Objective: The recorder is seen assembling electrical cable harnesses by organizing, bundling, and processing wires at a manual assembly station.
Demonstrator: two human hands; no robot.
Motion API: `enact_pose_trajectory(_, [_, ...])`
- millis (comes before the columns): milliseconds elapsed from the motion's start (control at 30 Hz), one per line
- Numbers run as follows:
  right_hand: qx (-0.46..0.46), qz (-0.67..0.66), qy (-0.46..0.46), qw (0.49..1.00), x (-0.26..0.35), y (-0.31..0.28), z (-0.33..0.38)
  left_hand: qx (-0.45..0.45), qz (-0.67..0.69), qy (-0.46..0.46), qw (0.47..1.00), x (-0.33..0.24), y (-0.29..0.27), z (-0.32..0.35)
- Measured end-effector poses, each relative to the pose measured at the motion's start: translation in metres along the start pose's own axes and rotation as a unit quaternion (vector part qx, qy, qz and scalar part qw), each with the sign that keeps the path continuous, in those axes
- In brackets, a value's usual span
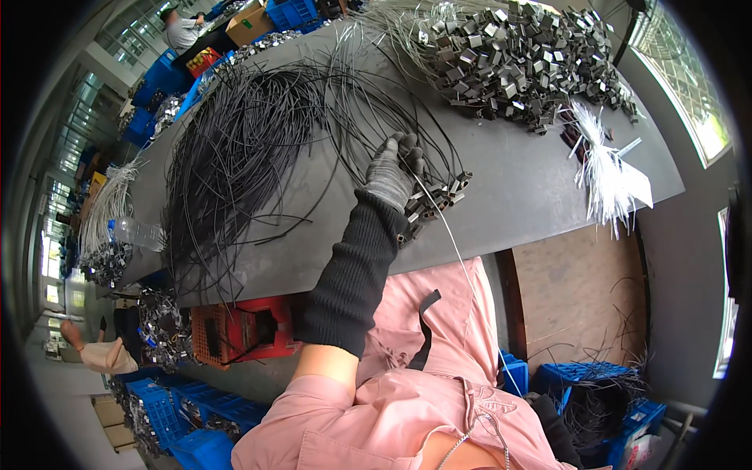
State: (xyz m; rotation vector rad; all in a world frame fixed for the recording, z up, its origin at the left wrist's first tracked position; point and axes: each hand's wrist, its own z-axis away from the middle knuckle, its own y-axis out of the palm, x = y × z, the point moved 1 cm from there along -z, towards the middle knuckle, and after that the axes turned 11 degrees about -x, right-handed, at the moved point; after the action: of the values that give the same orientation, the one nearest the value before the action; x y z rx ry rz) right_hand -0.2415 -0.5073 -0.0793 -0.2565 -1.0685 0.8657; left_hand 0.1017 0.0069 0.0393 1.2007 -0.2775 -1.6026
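My left hand (394, 166), in a grey glove and a black knitted sleeve, is closed over the table. A thin white wire (453, 235) runs from its fingers down past my lap to the lower right. Around and under the hand lie looped black wires (439, 145), and beside it is a small cluster of metal clips (439, 200). Whether the fingers also grip black wires cannot be made out. My right arm shows as a black sleeve (556, 431) at the lower right, near the white wire's lower end; its fingers are hidden.
A large heap of black wires (243, 149) covers the grey table (509, 172) on the left. Metal clips (525, 59) are piled at the far right, near white strips (603, 168). Below are a red crate (262, 325) and blue crates (587, 376). Other people (184, 31) are at left.
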Motion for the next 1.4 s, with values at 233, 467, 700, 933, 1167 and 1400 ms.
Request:
enact_pose_trajectory(233, [-0.026,0.107,-0.142,0.984,0.033,-0.014,-0.026,-0.068,-0.062,0.017,0.996,0.011,-0.011,0.001])
enact_pose_trajectory(467, [-0.064,0.250,-0.312,0.915,0.090,-0.023,-0.056,0.016,-0.124,-0.051,0.991,0.045,-0.023,0.000])
enact_pose_trajectory(700, [-0.185,0.203,-0.327,0.904,0.233,-0.044,-0.147,0.112,-0.146,-0.134,0.974,0.091,-0.023,0.055])
enact_pose_trajectory(933, [-0.249,0.134,-0.378,0.882,0.299,-0.052,-0.237,0.192,-0.155,-0.147,0.958,0.095,-0.006,0.084])
enact_pose_trajectory(1167, [-0.173,0.110,-0.195,0.959,0.247,-0.064,-0.177,0.195,-0.101,-0.128,0.967,0.064,0.014,0.069])
enact_pose_trajectory(1400, [-0.250,0.246,-0.250,0.902,0.116,-0.069,-0.113,0.303,-0.281,-0.221,0.883,0.143,0.043,0.138])
